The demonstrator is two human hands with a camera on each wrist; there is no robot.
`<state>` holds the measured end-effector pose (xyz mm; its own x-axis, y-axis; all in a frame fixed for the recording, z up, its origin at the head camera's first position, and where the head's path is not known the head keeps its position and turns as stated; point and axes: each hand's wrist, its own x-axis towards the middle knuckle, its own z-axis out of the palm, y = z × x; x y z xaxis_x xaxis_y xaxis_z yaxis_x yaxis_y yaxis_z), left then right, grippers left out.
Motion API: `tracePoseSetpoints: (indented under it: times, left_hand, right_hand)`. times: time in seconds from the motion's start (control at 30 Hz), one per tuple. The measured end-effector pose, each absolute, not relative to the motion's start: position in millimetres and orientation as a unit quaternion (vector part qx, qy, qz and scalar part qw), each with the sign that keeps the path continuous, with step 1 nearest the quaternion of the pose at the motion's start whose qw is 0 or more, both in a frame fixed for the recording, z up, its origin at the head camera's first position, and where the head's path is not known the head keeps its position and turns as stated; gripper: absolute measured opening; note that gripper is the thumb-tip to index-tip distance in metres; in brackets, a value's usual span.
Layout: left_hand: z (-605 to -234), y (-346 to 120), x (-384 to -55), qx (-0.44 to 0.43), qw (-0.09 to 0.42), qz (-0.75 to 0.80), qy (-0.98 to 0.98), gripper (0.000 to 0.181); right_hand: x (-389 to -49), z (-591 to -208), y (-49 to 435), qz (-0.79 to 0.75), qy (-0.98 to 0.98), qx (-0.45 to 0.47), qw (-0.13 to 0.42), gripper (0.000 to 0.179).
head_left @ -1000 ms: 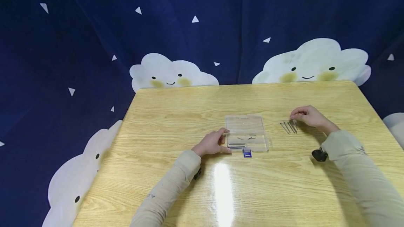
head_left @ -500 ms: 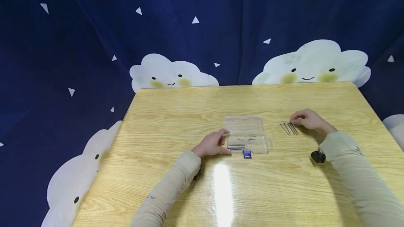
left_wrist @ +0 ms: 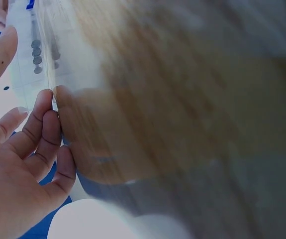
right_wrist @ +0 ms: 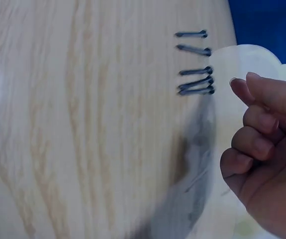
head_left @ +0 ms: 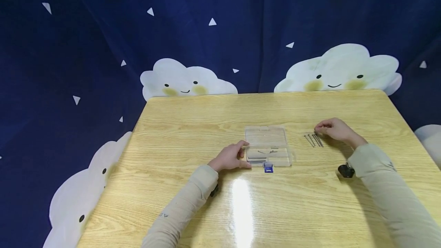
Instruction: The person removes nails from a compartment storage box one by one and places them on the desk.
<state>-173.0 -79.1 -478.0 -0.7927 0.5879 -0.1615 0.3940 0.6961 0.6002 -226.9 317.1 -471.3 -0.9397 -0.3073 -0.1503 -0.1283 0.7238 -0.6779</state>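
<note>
A clear plastic box (head_left: pixel 283 160) lies on the table with its lid (head_left: pixel 266 136) folded back. Long nails (head_left: pixel 257 160) lie along its front left compartment, and a few smaller metal pieces (head_left: pixel 272 151) are behind them. My left hand (head_left: pixel 230 157) holds the box's left end, thumb at the front and fingers behind. To the right, several nails (right_wrist: pixel 195 72) lie side by side on the tabletop, heads toward the back. My right hand (head_left: pixel 335 128) is at the head of the rightmost nail, fingers bent. Nothing shows between its thumb and index finger in the right wrist view.
A blue latch (head_left: pixel 268 168) sticks out from the box's front edge. Below and around everything is the wood-grain table (head_left: pixel 186 121). A dark blue curtain (head_left: pixel 193 33) with white clouds stands behind the table and along its left side.
My right hand has shifted slightly, staying by the heads of the loose nails, where the rightmost nail now shows more plainly in the row. My left hand stays at the box.
</note>
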Motion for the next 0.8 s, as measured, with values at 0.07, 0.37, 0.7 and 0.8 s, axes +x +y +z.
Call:
tracePoseSetpoints:
  times: [0.07, 0.37, 0.7, 0.8]
  left_hand:
    - [-477.8, -79.0, -173.1, 0.270, 0.173, 0.279, 0.905, 0.071]
    - [-474.4, -78.1, -171.4, 0.261, 0.184, 0.276, 0.906, 0.073]
    - [-474.8, -77.9, -171.5, 0.265, 0.179, 0.275, 0.907, 0.074]
    - [-475.4, -78.2, -171.7, 0.265, 0.178, 0.273, 0.908, 0.074]
  right_hand:
    - [-225.0, -467.7, 314.7, -0.357, 0.918, -0.119, 0.127, 0.036]
    - [-209.6, -460.1, 296.0, -0.375, 0.911, -0.136, 0.106, 0.038]
    - [-198.7, -449.2, 273.8, -0.387, 0.905, -0.147, 0.100, 0.033]
    - [-196.3, -447.2, 267.4, -0.400, 0.898, -0.151, 0.103, 0.033]
